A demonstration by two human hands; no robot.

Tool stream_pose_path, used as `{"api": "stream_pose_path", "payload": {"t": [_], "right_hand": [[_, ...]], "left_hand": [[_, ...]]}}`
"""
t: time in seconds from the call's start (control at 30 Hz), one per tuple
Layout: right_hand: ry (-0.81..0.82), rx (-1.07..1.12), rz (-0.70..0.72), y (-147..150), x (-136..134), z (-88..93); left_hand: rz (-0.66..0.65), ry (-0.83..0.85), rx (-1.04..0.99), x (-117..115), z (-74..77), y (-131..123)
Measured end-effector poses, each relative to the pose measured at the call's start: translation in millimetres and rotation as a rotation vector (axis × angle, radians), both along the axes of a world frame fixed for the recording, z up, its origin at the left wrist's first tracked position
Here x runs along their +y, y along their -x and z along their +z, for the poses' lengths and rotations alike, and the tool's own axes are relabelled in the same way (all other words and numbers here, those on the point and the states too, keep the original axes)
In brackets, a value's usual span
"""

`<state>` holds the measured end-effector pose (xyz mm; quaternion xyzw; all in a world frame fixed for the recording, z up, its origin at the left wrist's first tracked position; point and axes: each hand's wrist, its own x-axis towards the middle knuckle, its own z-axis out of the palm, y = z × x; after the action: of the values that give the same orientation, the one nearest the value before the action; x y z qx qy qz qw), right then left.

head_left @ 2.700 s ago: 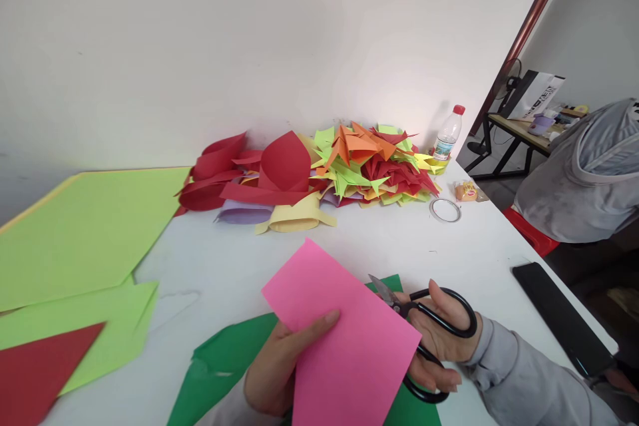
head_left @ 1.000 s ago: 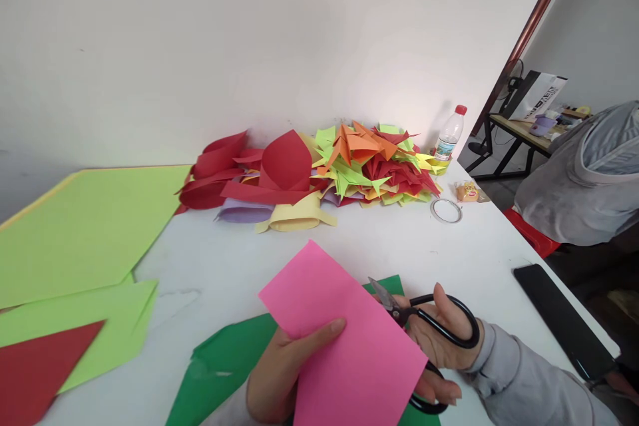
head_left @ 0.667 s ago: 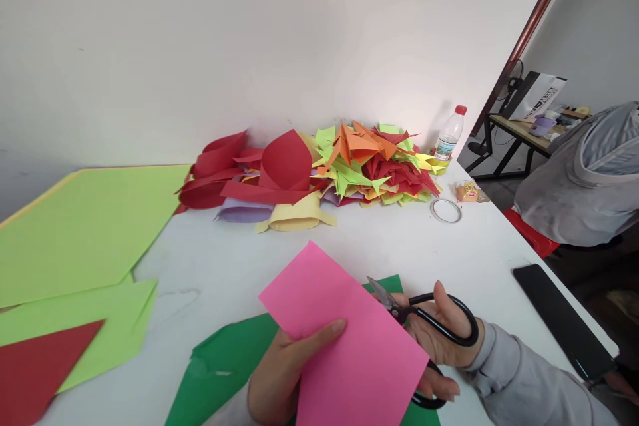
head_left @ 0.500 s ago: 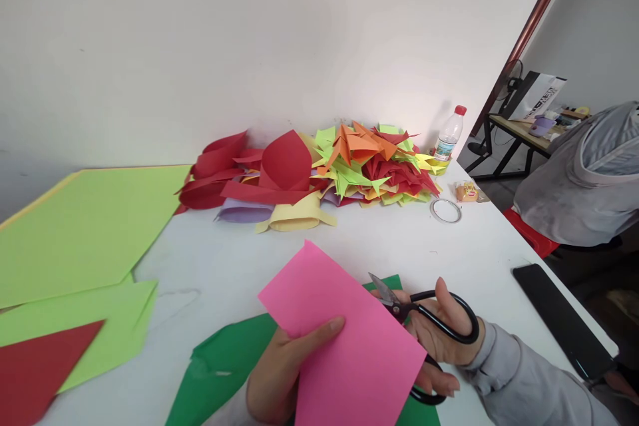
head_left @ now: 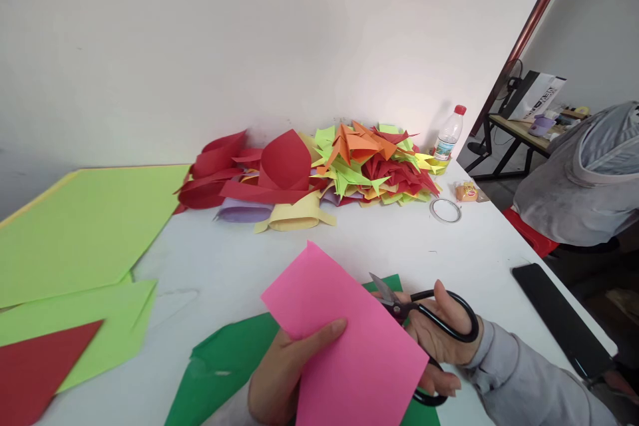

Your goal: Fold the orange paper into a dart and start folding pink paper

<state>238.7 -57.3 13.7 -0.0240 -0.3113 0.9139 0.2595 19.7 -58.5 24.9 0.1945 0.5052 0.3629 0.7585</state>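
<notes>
My left hand (head_left: 294, 369) grips a pink sheet of paper (head_left: 357, 346), thumb on its face and the other fingers hidden behind. The fingers of my right hand (head_left: 436, 333) are in the black handle loops of a pair of scissors (head_left: 399, 308). The handles are spread, and the blades lie at the sheet's right edge, one partly hidden behind the paper. Beneath both hands, green paper (head_left: 224, 356) lies on the white table (head_left: 210, 259).
Light green sheets (head_left: 90, 233) and a red piece (head_left: 44, 363) lie at left. Folded paper shapes (head_left: 284, 166) are piled by the wall. A bottle (head_left: 448, 136), tape roll (head_left: 445, 210), wrapped snack (head_left: 468, 192) and black phone-like slab (head_left: 562, 319) are at right, where a person (head_left: 584, 173) sits.
The pink sheet and my left hand have shifted very slightly to the right. The scissors and my right hand are almost where they were.
</notes>
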Motion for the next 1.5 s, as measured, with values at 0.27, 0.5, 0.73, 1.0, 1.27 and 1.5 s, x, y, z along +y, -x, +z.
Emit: {"api": "stream_pose_path", "payload": {"t": [0.27,0.5,0.73,1.0,1.27,1.5], "right_hand": [[0.144,-0.244,-0.082,-5.7,-5.1,-24.0],[0.114,-0.167,-0.043,-6.6,-4.5,-15.6],[0.137,-0.16,-0.046,-7.7,-4.3,-19.4],[0.109,-0.078,-0.002,-4.1,-3.3,-10.1],[0.091,-0.127,-0.014,-3.7,-3.3,-9.2],[0.04,-0.194,-0.064,-2.9,-3.0,-5.1]], "left_hand": [[-0.058,-0.007,-0.005,-5.8,-2.4,-3.7],[-0.007,-0.091,-0.118,4.2,-4.7,7.0],[-0.006,-0.035,-0.098,2.5,-2.6,1.9],[0.0,0.004,-0.137,-0.8,0.6,2.2],[0.058,-0.005,-0.031,-1.0,2.2,-4.7],[0.105,-0.039,0.016,-1.4,4.3,-6.9]]}}
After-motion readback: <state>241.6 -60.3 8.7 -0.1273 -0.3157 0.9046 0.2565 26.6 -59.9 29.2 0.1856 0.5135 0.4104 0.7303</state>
